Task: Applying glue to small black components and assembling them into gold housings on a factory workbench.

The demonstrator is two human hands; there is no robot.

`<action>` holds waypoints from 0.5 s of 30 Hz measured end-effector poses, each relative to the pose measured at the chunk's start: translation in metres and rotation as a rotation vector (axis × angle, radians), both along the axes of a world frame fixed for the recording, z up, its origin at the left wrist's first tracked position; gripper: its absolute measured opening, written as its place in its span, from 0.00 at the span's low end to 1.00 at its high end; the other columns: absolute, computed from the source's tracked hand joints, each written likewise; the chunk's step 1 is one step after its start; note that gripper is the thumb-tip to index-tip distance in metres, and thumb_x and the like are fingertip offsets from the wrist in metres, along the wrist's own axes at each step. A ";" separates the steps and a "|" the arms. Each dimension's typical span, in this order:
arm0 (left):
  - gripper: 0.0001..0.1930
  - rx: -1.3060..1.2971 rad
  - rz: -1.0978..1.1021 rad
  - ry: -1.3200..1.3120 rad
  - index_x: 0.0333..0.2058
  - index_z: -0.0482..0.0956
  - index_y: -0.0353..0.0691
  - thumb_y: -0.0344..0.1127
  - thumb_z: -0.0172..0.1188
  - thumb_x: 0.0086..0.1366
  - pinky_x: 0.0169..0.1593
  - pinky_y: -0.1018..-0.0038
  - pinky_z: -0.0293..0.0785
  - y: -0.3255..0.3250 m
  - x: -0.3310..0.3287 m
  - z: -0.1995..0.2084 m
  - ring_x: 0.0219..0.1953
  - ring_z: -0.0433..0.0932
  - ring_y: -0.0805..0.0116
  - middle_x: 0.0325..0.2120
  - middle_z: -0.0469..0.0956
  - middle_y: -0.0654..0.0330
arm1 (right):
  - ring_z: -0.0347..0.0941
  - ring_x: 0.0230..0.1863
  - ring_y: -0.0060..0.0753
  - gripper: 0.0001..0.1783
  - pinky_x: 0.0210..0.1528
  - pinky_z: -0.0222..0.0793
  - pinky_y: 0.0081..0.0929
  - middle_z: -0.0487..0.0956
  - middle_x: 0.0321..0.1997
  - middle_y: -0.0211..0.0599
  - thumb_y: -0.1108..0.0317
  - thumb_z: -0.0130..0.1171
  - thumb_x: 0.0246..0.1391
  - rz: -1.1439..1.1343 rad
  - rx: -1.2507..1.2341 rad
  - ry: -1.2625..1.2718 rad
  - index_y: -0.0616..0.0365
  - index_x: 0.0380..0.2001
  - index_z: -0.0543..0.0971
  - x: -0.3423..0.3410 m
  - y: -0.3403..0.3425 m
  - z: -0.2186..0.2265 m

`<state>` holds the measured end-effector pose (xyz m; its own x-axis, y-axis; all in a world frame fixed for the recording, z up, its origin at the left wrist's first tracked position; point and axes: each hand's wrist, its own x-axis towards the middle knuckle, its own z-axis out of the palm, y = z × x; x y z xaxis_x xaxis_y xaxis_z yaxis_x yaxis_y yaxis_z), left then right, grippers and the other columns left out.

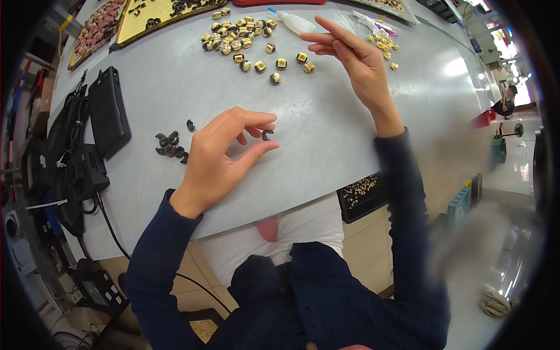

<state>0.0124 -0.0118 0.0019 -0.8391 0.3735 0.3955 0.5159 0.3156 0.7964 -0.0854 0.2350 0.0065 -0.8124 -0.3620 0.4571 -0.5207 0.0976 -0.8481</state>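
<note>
My left hand (219, 154) hovers over the middle of the grey table (315, 157). Between its thumb and fingertips it holds a small black curved piece (267, 135). Just left of that hand lies a loose group of similar black curved pieces (170, 150). Farther off and to the right, my right hand (361, 67) is raised with its fingers stretched out to the left; I see nothing in it. Beyond its fingertips lies a clear squeeze bottle (296, 23) with a blue tip. Several small black-and-cream round pieces (281, 63) are spread left of this hand, and small yellowish pieces (383, 44) lie to its right.
Along the far edge stand a yellow tray (137, 23) with black pieces, a tray of pinkish pieces (96, 32) and a red tray (274, 2). A black device (109, 111) with cables occupies the left side. Below the table's front edge is a black bin (364, 198) of small pieces.
</note>
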 end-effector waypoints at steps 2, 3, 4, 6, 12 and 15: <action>0.17 0.000 0.000 0.000 0.40 0.77 0.41 0.25 0.66 0.48 0.29 0.80 0.69 -0.001 0.000 0.000 0.29 0.76 0.73 0.31 0.78 0.63 | 0.74 0.45 0.30 0.20 0.50 0.68 0.23 0.76 0.46 0.47 0.72 0.41 0.61 0.011 -0.031 0.000 0.62 0.56 0.66 0.000 -0.001 -0.001; 0.17 0.002 -0.004 0.002 0.40 0.77 0.41 0.25 0.66 0.48 0.29 0.80 0.69 -0.001 -0.001 0.000 0.29 0.76 0.73 0.31 0.78 0.63 | 0.73 0.45 0.29 0.20 0.50 0.68 0.23 0.76 0.47 0.44 0.72 0.45 0.60 0.000 0.000 0.012 0.61 0.55 0.68 0.000 -0.001 -0.001; 0.17 0.005 -0.009 0.004 0.40 0.77 0.41 0.25 0.66 0.48 0.29 0.80 0.69 0.000 -0.001 0.000 0.29 0.76 0.73 0.31 0.78 0.63 | 0.72 0.46 0.28 0.19 0.50 0.67 0.23 0.76 0.47 0.41 0.73 0.48 0.58 -0.011 0.031 0.023 0.60 0.54 0.69 0.001 0.000 -0.001; 0.17 0.002 -0.004 0.004 0.39 0.77 0.41 0.25 0.66 0.48 0.29 0.80 0.69 -0.001 0.000 0.001 0.29 0.76 0.73 0.31 0.78 0.63 | 0.72 0.45 0.27 0.18 0.48 0.67 0.22 0.77 0.46 0.37 0.73 0.52 0.54 -0.015 0.216 0.127 0.59 0.50 0.72 -0.001 0.004 -0.002; 0.16 0.001 0.007 0.017 0.38 0.77 0.40 0.25 0.66 0.48 0.29 0.80 0.69 0.001 0.000 0.002 0.28 0.76 0.73 0.30 0.79 0.62 | 0.69 0.38 0.22 0.13 0.39 0.64 0.20 0.76 0.39 0.30 0.75 0.62 0.45 -0.071 0.565 0.135 0.56 0.37 0.78 0.002 0.008 -0.004; 0.15 -0.002 0.019 0.032 0.37 0.77 0.39 0.25 0.66 0.48 0.29 0.81 0.69 0.001 0.000 0.002 0.27 0.75 0.74 0.29 0.79 0.62 | 0.68 0.36 0.21 0.12 0.39 0.64 0.19 0.75 0.38 0.29 0.76 0.61 0.46 -0.051 0.557 0.037 0.58 0.37 0.78 0.003 0.005 -0.005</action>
